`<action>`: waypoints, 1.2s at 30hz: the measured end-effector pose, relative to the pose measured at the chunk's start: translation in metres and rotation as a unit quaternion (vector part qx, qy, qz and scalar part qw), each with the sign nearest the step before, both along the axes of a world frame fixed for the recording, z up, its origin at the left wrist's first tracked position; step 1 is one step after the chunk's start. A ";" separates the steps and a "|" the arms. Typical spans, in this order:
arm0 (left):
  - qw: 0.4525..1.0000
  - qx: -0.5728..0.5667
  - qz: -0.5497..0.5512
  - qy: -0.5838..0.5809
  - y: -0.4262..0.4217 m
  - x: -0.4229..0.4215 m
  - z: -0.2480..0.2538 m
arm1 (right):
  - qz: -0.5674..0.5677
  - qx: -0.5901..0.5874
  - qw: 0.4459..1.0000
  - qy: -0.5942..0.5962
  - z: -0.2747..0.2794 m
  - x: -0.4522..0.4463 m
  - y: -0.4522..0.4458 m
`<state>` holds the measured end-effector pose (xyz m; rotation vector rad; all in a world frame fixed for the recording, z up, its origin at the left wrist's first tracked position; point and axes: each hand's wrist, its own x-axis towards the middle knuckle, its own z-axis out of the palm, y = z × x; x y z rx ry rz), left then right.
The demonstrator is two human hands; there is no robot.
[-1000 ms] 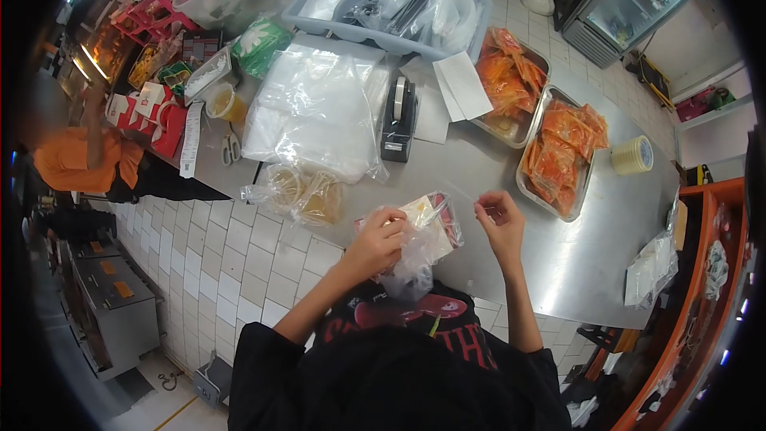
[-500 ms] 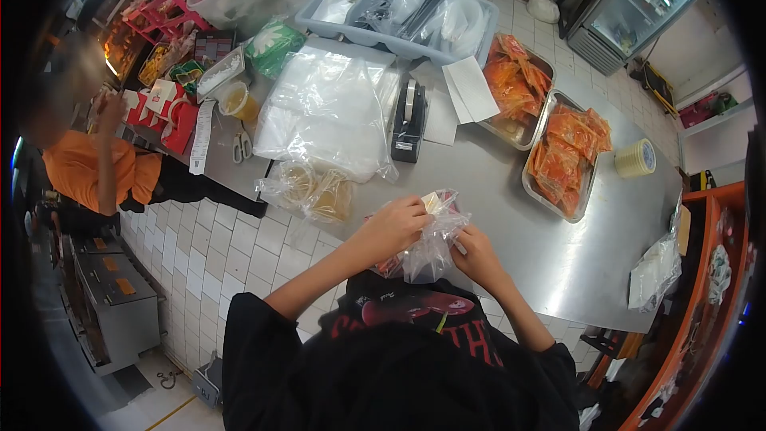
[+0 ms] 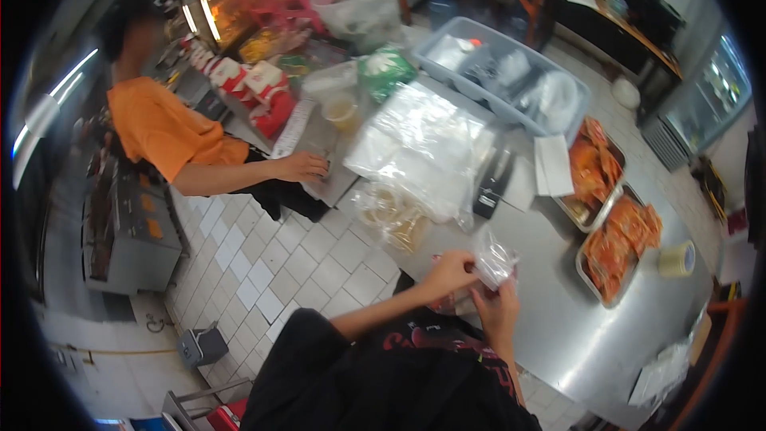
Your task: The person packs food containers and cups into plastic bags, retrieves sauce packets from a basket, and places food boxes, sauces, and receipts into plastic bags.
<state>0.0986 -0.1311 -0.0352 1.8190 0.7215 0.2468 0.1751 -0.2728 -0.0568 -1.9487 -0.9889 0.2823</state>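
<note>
A crinkled clear plastic bag [image 3: 495, 255] is gathered between my two hands at the near edge of the steel table. My left hand [image 3: 452, 273] has its fingers closed on the bag's left side. My right hand [image 3: 498, 310] pinches it from below and the right. Something reddish shows low beside my left hand, mostly hidden, and I cannot make out what it is. Just beyond lies a clear bag of yellowish tubs [image 3: 389, 214]. Farther back are a stack of clear plastic bags [image 3: 423, 148] and a black tape dispenser [image 3: 495, 182].
Two metal trays of orange-red bagged food [image 3: 618, 243] and a tape roll [image 3: 677, 259] stand to the right. A blue-grey divided bin [image 3: 511, 72] is at the back. At left, a person in orange [image 3: 171, 132] rests a hand on the table corner.
My view has swung left, so the table appears farther right and lower. My hands have drawn the bag's top together. The person in orange has lowered a hand onto the table corner.
</note>
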 end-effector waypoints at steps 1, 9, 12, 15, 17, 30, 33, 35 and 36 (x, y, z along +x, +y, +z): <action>1.000 -0.008 0.006 -0.006 -0.003 -0.001 0.008 | 0.014 0.010 1.000 0.001 -0.002 -0.001 0.003; 0.977 -0.131 0.039 -0.161 -0.010 0.002 -0.034 | -0.041 0.080 0.971 0.221 0.007 0.005 -0.003; 0.914 -0.300 0.045 -0.271 -0.005 0.001 -0.026 | -0.062 0.131 0.919 0.367 0.016 0.011 -0.003; 0.985 -0.131 -0.077 -0.084 -0.004 -0.009 -0.015 | -0.055 0.117 0.913 0.386 0.019 0.015 -0.001; 0.989 0.052 -0.082 -0.114 -0.015 -0.008 -0.006 | -0.041 0.119 0.913 0.388 0.015 0.018 -0.001; 0.983 0.076 -0.135 -0.096 -0.012 -0.005 -0.024 | 0.153 0.016 0.930 0.334 0.018 0.057 -0.010; 0.981 -0.041 -0.159 -0.103 -0.013 -0.003 -0.020 | 0.186 0.002 0.924 0.334 0.023 0.063 -0.008; 0.967 0.090 -0.221 -0.094 -0.009 -0.003 -0.016 | 0.207 -0.011 0.913 0.351 0.028 0.064 -0.006; 0.966 0.093 -0.220 -0.097 -0.008 -0.003 -0.017 | 0.209 -0.010 0.914 0.347 0.032 0.064 -0.005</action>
